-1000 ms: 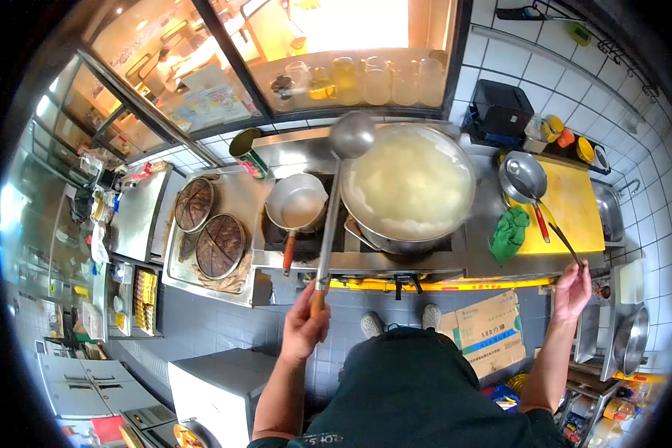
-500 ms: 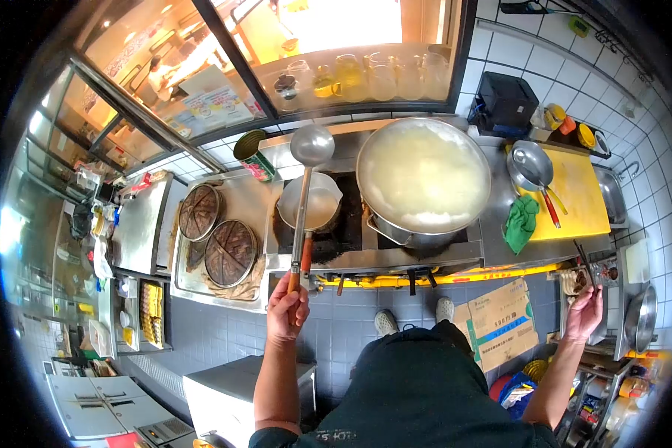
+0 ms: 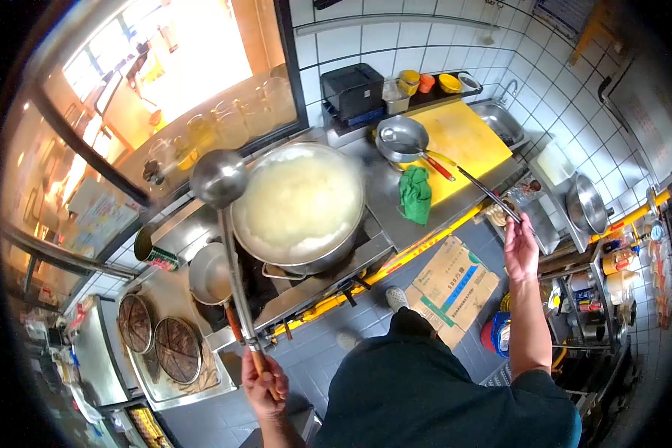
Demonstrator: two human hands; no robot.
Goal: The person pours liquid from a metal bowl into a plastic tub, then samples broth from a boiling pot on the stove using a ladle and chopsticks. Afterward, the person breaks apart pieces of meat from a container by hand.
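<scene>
My left hand [image 3: 263, 384] is closed around the wooden handle of a long metal ladle [image 3: 235, 276]. The ladle's bowl is raised in front, at the left rim of a large pot [image 3: 306, 201] of pale, foamy, steaming liquid. A smaller saucepan [image 3: 210, 272] with a red handle sits on the stove beside the ladle's shaft. Out to the right, my right hand [image 3: 521, 246] grips a pair of long dark chopsticks [image 3: 489, 193], whose tips point toward the yellow cutting board [image 3: 474, 149].
On the counter lie a green cloth [image 3: 415, 196] and a steel pan [image 3: 402, 140] with a red handle. Two round dark-topped trays [image 3: 178, 351] are at left, near an open can [image 3: 155, 250]. Flattened cardboard [image 3: 452, 291] covers part of the floor. A sink [image 3: 500, 123] is far right.
My view has turned right, so the stove and pot now appear further left and more of the right wall shows. Both hands keep hold of the ladle and chopsticks.
</scene>
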